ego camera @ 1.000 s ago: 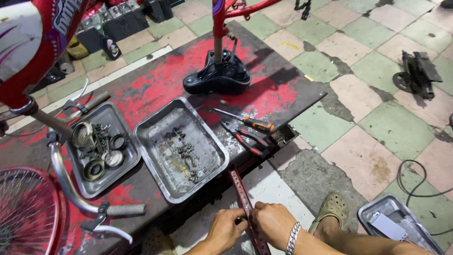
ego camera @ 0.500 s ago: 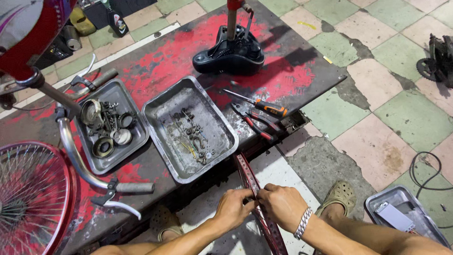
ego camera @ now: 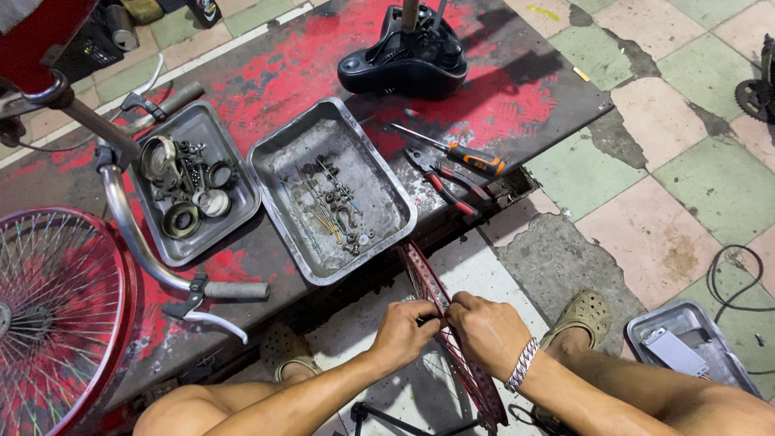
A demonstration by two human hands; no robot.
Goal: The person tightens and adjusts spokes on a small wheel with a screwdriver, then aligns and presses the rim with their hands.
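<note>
A red bicycle wheel rim [ego camera: 422, 274] stands on edge between my knees, running from the low platform's front edge toward me. My left hand [ego camera: 406, 329] and my right hand [ego camera: 487, 329] meet on the rim, with fingers pinched against it from either side. Whether a small part sits between the fingertips is hidden. A silver chain bracelet [ego camera: 521, 365] is on my right wrist.
On the red and black platform [ego camera: 266, 73] lie two metal trays: one with small screws and bits [ego camera: 331, 190], one with bearing cups and rings [ego camera: 192, 187]. A screwdriver [ego camera: 460, 150], pliers [ego camera: 444, 184], a black stand base [ego camera: 404, 56], handlebar [ego camera: 145, 250] and spoked wheel [ego camera: 56, 315] are nearby. A third tray [ego camera: 690, 347] sits right.
The view has shifted closer and lower over the platform. Both hands stay together on the rim, working at the same spot.
</note>
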